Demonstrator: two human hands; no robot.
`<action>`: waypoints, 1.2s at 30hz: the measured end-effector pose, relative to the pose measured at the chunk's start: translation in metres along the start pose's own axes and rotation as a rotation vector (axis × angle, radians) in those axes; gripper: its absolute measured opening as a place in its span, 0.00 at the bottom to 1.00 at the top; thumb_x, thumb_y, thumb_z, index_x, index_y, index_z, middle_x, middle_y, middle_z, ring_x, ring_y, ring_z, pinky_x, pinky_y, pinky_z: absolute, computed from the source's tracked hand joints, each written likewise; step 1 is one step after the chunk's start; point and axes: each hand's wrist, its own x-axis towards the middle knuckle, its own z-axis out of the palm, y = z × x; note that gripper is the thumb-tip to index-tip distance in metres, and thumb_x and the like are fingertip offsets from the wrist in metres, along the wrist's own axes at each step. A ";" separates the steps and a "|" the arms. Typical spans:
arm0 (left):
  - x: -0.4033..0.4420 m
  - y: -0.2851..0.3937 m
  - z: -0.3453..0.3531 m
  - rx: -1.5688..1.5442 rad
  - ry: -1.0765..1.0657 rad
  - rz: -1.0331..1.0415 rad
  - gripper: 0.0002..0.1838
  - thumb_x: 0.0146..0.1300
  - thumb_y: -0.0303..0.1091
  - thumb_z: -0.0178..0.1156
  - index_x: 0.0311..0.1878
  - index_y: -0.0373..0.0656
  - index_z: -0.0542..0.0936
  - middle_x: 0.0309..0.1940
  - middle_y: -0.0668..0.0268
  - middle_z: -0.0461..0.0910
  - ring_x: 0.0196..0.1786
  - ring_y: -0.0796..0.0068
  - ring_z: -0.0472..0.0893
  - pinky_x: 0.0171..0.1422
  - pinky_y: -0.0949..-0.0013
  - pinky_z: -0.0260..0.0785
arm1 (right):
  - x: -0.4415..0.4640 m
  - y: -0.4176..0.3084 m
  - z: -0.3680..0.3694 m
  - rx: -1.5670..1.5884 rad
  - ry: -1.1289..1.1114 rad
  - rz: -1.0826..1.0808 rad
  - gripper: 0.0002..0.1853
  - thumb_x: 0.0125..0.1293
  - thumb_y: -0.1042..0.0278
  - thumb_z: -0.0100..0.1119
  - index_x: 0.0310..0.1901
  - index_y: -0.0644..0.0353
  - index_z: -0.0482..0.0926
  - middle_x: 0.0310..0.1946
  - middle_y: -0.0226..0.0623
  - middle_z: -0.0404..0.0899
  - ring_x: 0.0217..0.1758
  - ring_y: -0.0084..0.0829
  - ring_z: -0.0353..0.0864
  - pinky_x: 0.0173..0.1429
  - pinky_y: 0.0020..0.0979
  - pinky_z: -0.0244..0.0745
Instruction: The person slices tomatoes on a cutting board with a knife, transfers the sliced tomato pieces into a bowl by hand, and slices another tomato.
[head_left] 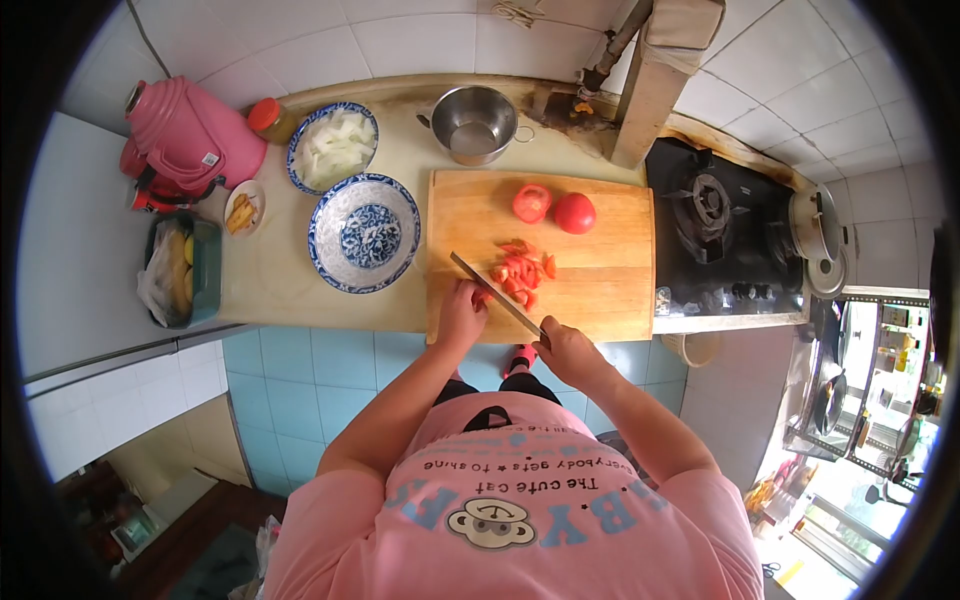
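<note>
My right hand (572, 352) is wrapped round the handle of a kitchen knife (496, 296), whose blade slants up and left across the wooden cutting board (610, 270). My left hand (463, 313) is at the board's front left, fingers curled close to the blade against a piece of tomato that is mostly hidden. Cut tomato pieces (522, 270) lie in a heap just right of the blade. Farther back on the board sit a tomato with a cut face (532, 203) and a rounded red tomato (575, 213).
Left of the board stand a blue-and-white bowl (365, 233) and a plate of pale slices (335, 148). A metal pot (474, 125) is behind the board. To the right is a black gas stove (720, 230); at far left, a pink thermos (200, 135) and a green bin (205, 270).
</note>
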 end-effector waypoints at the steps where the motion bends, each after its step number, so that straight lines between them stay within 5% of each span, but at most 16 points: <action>1: 0.000 -0.001 0.000 0.000 -0.002 0.001 0.11 0.51 0.17 0.61 0.38 0.39 0.77 0.36 0.54 0.75 0.38 0.52 0.79 0.40 0.57 0.73 | 0.001 -0.001 0.001 0.001 0.001 0.002 0.13 0.67 0.67 0.60 0.40 0.64 0.67 0.30 0.51 0.82 0.38 0.55 0.82 0.42 0.49 0.77; 16: -0.004 -0.008 0.002 0.004 -0.001 0.017 0.08 0.50 0.17 0.61 0.33 0.39 0.76 0.32 0.55 0.75 0.34 0.52 0.78 0.35 0.57 0.71 | 0.040 -0.005 0.019 -0.035 0.021 0.025 0.15 0.68 0.64 0.58 0.47 0.66 0.67 0.33 0.59 0.82 0.42 0.60 0.81 0.46 0.53 0.76; 22: -0.005 -0.005 -0.007 0.069 0.013 -0.021 0.10 0.49 0.18 0.63 0.36 0.39 0.76 0.32 0.56 0.76 0.31 0.58 0.78 0.34 0.60 0.71 | 0.031 -0.007 0.009 0.188 0.118 0.072 0.16 0.65 0.68 0.62 0.45 0.66 0.66 0.31 0.58 0.82 0.40 0.59 0.82 0.44 0.51 0.76; 36: 0.010 0.008 0.015 0.093 0.020 -0.020 0.15 0.48 0.22 0.66 0.39 0.41 0.73 0.35 0.56 0.77 0.43 0.50 0.77 0.47 0.53 0.70 | 0.020 0.003 0.017 0.125 0.114 0.039 0.15 0.65 0.68 0.62 0.41 0.66 0.66 0.32 0.58 0.82 0.39 0.60 0.82 0.43 0.52 0.77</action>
